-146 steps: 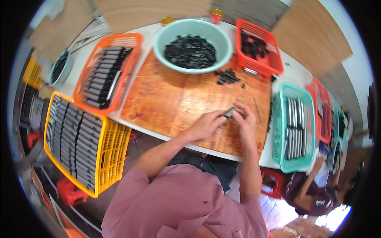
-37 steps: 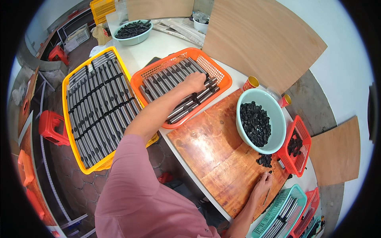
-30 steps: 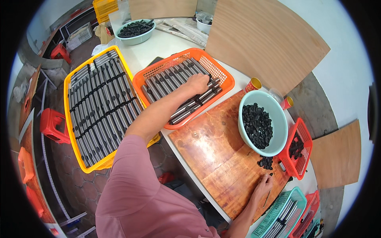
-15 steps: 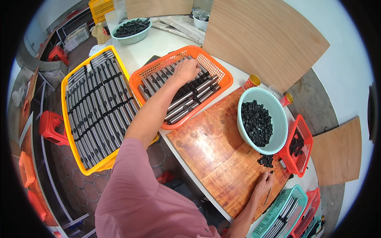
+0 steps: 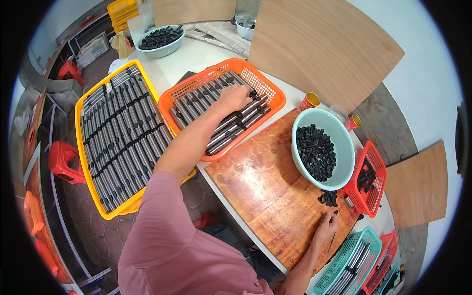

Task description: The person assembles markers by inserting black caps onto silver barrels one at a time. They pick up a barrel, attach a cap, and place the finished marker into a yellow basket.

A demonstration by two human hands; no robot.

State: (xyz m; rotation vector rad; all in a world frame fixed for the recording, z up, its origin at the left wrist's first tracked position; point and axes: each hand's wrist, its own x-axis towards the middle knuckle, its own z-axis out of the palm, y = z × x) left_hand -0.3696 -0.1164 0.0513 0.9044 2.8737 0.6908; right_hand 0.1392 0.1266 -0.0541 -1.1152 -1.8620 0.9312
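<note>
My left hand (image 5: 235, 97) reaches into an orange basket (image 5: 167, 93) of metal tubes with black fittings. Its fingers are curled down over the tubes (image 5: 228, 132), and their tips are hidden, so I cannot make out what they hold. My right hand (image 5: 325, 229) rests on a brown wooden board (image 5: 255, 196) with fingers pinched together. A small black cap (image 5: 336, 212) shows at its fingertips. Beside that hand is a thin dark stick (image 5: 331, 243). Just beyond lies a little pile of black caps (image 5: 328, 198), next to a light blue basin (image 5: 348, 157) full of them.
A yellow crate (image 5: 81, 142) of tubes stands at the left. Red (image 5: 377, 196) and green (image 5: 324, 280) baskets line the right side. Two red cups (image 5: 309, 101) stand behind the basin. Farther back are another basin (image 5: 162, 49) of black parts and a leaning wooden panel (image 5: 324, 49).
My left hand has shifted slightly right and nearer within the orange basket, showing more tube ends behind it. My right hand keeps its place and pose. The whole view has shifted a little.
</note>
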